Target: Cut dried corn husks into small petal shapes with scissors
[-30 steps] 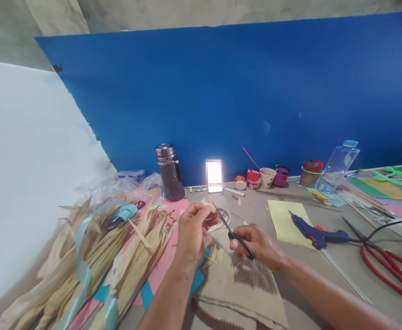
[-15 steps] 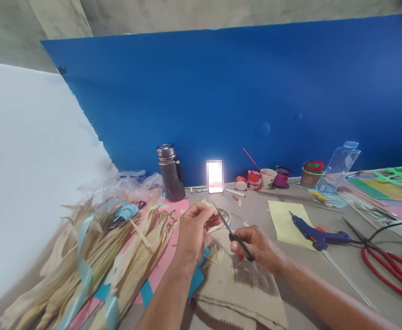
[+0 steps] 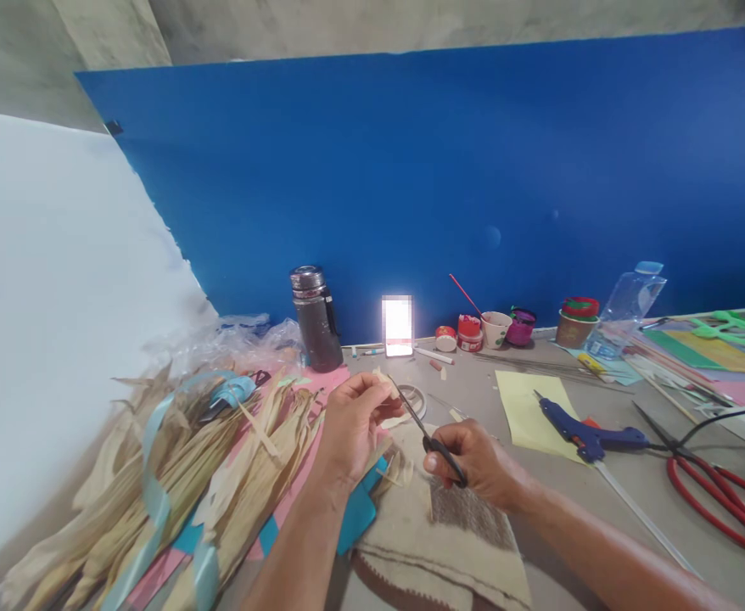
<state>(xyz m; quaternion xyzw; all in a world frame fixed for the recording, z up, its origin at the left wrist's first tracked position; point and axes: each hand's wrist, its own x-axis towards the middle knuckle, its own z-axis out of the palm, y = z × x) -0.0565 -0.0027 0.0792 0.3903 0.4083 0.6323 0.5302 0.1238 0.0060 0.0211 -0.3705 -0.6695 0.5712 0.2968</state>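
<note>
My left hand [image 3: 358, 424] pinches a small pale piece of corn husk [image 3: 382, 381] between thumb and fingers. Black-handled scissors [image 3: 416, 414] are in my right hand [image 3: 471, 462], its fingers wrapped round the loops. Their blades point up and left, with the tips right beside the husk piece; whether they touch it I cannot tell. Below both hands lies a folded beige cloth [image 3: 436, 543] with a brown patch and small husk scraps on it. A roll of tape [image 3: 414, 400] sits just behind the blades. Dried corn husks [image 3: 245, 475] with light blue ribbon [image 3: 156, 475] are heaped to the left.
A dark thermos [image 3: 316, 327] and a bright phone-like screen [image 3: 399, 327] stand along the blue board. Paint jars [image 3: 470, 333], a paper cup [image 3: 495, 329] and a bottle [image 3: 624, 314] line the back. At right lie a blue glue gun [image 3: 592, 433] and red-handled scissors [image 3: 719, 501].
Both hands have shifted very slightly left, the scissors with the right one. The husk piece stays pinched and the blades stay close to it.
</note>
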